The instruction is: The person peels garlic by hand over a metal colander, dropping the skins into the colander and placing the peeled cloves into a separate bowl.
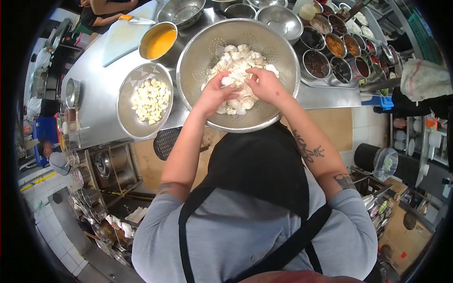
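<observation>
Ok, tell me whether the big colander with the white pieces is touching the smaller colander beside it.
Cannot tell. In the head view the big colander and the smaller colander have rims that meet or overlap near their closest point, but no plain contact or gap shows.

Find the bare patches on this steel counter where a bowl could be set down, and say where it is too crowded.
Bare steel counter lies left of the small colander, below the cutting board. Another strip sits right of the big colander. The condiment pots and both hands crowd elsewhere.
</observation>
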A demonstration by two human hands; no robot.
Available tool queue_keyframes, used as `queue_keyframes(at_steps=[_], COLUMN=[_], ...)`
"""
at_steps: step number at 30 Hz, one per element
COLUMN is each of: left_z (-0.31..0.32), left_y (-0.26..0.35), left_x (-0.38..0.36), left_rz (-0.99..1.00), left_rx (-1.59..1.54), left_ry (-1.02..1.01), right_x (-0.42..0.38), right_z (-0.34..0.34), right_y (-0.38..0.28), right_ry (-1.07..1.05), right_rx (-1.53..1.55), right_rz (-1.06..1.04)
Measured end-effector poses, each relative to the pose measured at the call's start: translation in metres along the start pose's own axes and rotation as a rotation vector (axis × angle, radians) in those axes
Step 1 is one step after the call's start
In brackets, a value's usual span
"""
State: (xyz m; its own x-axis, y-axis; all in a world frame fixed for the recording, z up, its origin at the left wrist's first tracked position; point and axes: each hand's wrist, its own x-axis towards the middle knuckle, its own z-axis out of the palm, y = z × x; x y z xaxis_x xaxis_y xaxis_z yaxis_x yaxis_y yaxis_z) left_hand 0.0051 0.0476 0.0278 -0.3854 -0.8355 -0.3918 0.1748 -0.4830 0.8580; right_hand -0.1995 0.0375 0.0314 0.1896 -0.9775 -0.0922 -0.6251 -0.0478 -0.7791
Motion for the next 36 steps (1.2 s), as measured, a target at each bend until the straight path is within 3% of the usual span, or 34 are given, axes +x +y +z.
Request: queue_keyframes(at_steps=[1, 4, 5, 7, 14, 17, 18, 21, 25, 29, 32, 35, 36], left_z=[-0.002, 0.0, 0.003, 0.015, 0.027, 0.023, 0.023, 0.018, 0.017, 0.0, 0.01, 0.016, 0.019], left_y=[0.0, -0.006, -0.015, -0.014, 0.015, 0.002, 0.001, 0.005, 0.002, 0.008, 0.002, -0.004, 0.001], left_x=[0.0, 0.009, 0.015, 0.019, 0.004, 0.007, 0.007, 0.005, 0.011, 0.008, 0.01, 0.014, 0.014], left_rz=[-0.005, 0.149, 0.357, 0.384, 0.168, 0.392, 0.37, -0.043, -0.063, -0.101, -0.101, -0.042, -0.078], left_rx=[0.033, 0.553, 0.787, 0.839, 0.433, 0.648, 0.49, -0.316, -0.396, -0.363, -0.342, -0.565, -0.579], left_ry=[-0.003, 0.017, 0.134, 0.207, -0.032, -0.015, -0.091, -0.303, 0.008, 0.044, 0.128, -0.086, -0.065], right_x=[-0.001, -0.01, -0.014, -0.009, -0.003, 0.001, 0.002, -0.002, -0.007, -0.003, -0.011, -0.008, -0.005], right_z=[-0.002, 0.017, 0.015, 0.045, 0.039, 0.041, 0.037, 0.03, 0.031, 0.038, 0.018, 0.017, 0.018], right_y=[-0.008, -0.022, -0.033, -0.01, -0.004, 0.0, -0.001, -0.005, -0.009, 0.003, -0.029, -0.038, -0.037], right_ry=[-0.038, -0.061, -0.125, 0.069, 0.161, 0.184, 0.166, 0.17, 0.195, 0.132, 0.127, 0.19, 0.148], right_rx=[0.068, 0.208, 0.147, 0.222, 0.387, 0.332, 0.259, 0.429, 0.28, 0.26, 0.15, -0.049, -0.027], right_rz=[0.057, 0.117, 0.118, 0.14, 0.14, -0.065, -0.062, 0.022, -0.15, -0.128, -0.141, -0.561, -0.546])
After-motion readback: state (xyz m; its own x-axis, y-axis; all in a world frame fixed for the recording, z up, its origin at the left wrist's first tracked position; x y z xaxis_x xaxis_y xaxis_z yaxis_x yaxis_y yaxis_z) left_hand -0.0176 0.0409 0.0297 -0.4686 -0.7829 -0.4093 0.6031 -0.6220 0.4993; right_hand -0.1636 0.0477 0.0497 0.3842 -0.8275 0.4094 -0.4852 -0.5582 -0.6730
